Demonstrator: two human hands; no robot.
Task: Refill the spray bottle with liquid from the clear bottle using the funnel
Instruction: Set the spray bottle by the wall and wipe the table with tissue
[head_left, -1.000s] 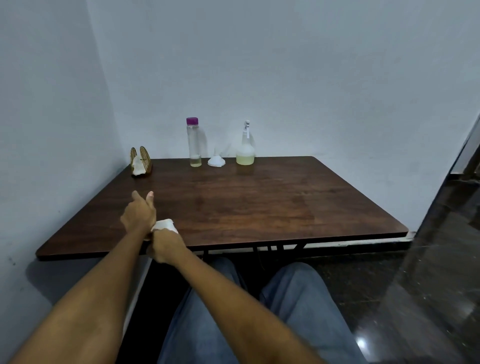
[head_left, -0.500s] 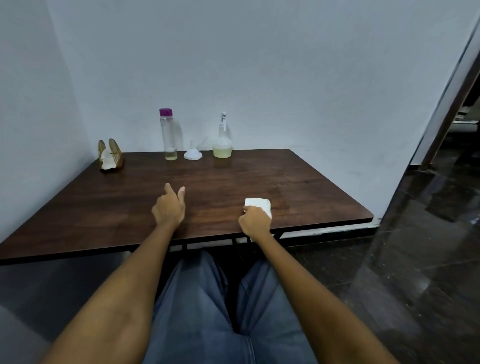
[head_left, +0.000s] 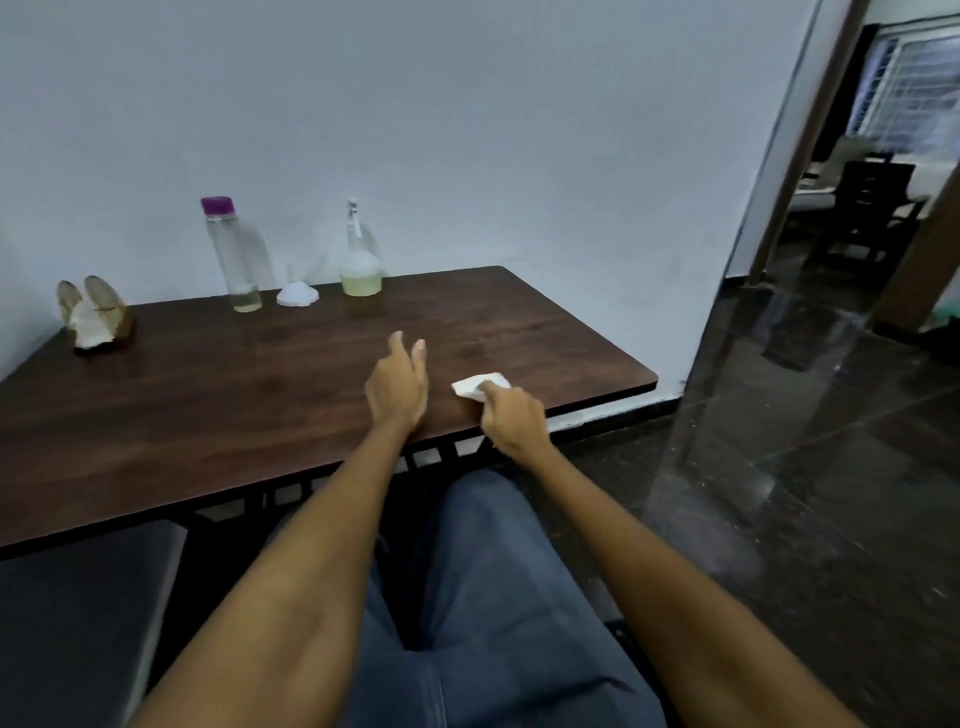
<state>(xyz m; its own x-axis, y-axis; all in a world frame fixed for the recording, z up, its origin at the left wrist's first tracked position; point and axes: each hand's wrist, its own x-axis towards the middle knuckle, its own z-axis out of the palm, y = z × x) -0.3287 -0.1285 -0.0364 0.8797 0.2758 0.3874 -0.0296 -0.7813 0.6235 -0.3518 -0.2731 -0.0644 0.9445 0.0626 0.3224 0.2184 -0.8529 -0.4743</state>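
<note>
Against the back wall stands a tall clear bottle (head_left: 234, 254) with a purple cap and a little pale liquid at its bottom. Right of it a white funnel (head_left: 297, 294) lies mouth down on the dark wooden table (head_left: 208, 395). Further right is the spray bottle (head_left: 359, 260), capped, with yellowish liquid in its base. My left hand (head_left: 397, 387) rests near the table's front edge, fingers straight and empty. My right hand (head_left: 511, 423) holds a white tissue (head_left: 475, 385) against the tabletop close to the front right corner. Both hands are far from the bottles.
A wooden napkin holder (head_left: 93, 319) with white paper sits at the back left. A dark seat (head_left: 78, 613) lies below the table on the left. Glossy dark floor and a doorway (head_left: 862, 156) with a chair are to the right.
My right hand has slid the tissue from the left part of the front edge over to the right. The left hand followed rightwards, and the view turned right.
</note>
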